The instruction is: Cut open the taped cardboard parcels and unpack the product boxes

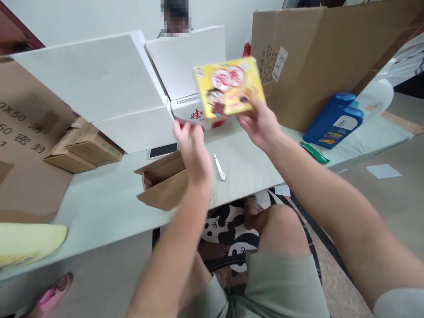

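Above the table, my right hand [261, 126] grips a yellow snack box [228, 86] by its lower right corner. Red-and-white lettering and a cartoon figure cover the box's front, which is tilted and slightly blurred. My left hand [194, 145] is raised just left of and below the box, apart from its printed face. Motion blur smears its fingers, so its grip is unclear. Beneath the left hand stands an open brown cardboard box [165, 192] with its flaps up. A white slim cutter [219, 168] lies on the table between my arms.
An open white carton [129, 128] stands behind, with a dark-screened phone [164, 150] before it. Small brown boxes [89, 148] sit left. A large cardboard carton [308, 57], blue bottles [336, 121] and a green cutter-like object [314, 153] occupy the right. A person [176, 20] is behind.
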`<action>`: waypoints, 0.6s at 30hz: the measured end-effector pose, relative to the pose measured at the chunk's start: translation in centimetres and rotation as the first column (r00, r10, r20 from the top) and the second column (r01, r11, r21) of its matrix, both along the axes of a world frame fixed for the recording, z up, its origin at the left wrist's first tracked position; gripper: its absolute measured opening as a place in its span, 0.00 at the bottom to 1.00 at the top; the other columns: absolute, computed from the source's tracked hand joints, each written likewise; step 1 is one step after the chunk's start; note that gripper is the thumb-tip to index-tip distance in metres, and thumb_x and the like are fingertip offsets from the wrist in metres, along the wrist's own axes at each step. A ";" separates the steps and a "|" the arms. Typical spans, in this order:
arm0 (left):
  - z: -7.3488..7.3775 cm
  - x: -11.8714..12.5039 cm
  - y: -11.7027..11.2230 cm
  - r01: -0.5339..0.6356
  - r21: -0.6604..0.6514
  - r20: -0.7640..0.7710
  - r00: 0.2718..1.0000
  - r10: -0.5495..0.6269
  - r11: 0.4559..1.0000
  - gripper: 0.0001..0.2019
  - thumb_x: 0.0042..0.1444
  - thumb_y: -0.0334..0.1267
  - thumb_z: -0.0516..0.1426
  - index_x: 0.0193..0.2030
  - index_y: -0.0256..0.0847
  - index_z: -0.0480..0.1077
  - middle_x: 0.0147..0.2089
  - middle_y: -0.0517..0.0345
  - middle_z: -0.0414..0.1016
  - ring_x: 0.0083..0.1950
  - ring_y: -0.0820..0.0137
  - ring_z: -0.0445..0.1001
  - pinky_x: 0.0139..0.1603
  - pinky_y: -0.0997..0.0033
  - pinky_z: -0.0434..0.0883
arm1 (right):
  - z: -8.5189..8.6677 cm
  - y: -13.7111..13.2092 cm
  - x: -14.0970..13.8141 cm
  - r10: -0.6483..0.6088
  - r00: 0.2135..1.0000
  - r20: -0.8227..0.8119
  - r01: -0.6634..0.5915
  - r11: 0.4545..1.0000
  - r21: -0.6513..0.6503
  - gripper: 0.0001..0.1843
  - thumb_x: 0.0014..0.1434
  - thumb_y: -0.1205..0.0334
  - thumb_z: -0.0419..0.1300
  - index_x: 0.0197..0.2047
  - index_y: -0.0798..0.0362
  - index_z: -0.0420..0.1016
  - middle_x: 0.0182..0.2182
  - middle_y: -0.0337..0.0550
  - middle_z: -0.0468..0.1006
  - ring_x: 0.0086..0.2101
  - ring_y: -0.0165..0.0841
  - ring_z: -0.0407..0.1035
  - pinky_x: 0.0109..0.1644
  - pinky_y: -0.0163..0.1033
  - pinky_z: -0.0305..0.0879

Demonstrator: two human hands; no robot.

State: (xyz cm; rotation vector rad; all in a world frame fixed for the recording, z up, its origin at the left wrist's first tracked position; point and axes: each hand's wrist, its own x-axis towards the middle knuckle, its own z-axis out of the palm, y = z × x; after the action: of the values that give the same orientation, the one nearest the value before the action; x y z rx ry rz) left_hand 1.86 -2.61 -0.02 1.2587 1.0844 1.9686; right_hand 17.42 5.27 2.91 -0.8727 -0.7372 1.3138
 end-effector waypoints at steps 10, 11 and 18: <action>-17.0 0.1 -5.1 0.243 -0.493 -0.561 0.645 -0.518 0.836 0.08 0.60 0.35 0.53 0.34 0.41 0.73 0.31 0.57 0.77 0.33 0.69 0.74 0.37 0.70 0.70 | -14.9 5.1 13.4 -0.344 0.861 0.374 0.487 0.771 -0.412 0.08 0.69 0.64 0.62 0.38 0.55 0.68 0.25 0.37 0.75 0.22 0.23 0.70 0.25 0.24 0.72; -17.3 -0.1 -3.9 0.250 -0.500 -0.554 0.643 -0.528 0.829 0.08 0.60 0.35 0.53 0.32 0.41 0.72 0.30 0.57 0.76 0.32 0.70 0.73 0.36 0.70 0.68 | -15.2 6.7 13.6 -0.347 0.846 0.404 0.508 0.755 -0.415 0.08 0.69 0.63 0.62 0.38 0.55 0.68 0.26 0.37 0.75 0.23 0.23 0.71 0.26 0.24 0.73; -18.1 0.7 -1.9 0.270 -0.528 -0.622 0.522 -0.583 0.805 0.09 0.60 0.34 0.53 0.29 0.42 0.69 0.29 0.59 0.75 0.30 0.71 0.70 0.32 0.68 0.57 | -16.9 16.5 12.8 -0.373 0.728 0.575 0.638 0.675 -0.370 0.06 0.66 0.70 0.64 0.44 0.56 0.71 0.38 0.40 0.75 0.31 0.21 0.72 0.29 0.23 0.73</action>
State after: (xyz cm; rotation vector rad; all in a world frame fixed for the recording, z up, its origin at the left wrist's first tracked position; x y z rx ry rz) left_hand 2.55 -4.48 -18.12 1.9716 1.2523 0.7371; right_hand 30.25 21.81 -14.02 -1.7731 -0.3865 0.7797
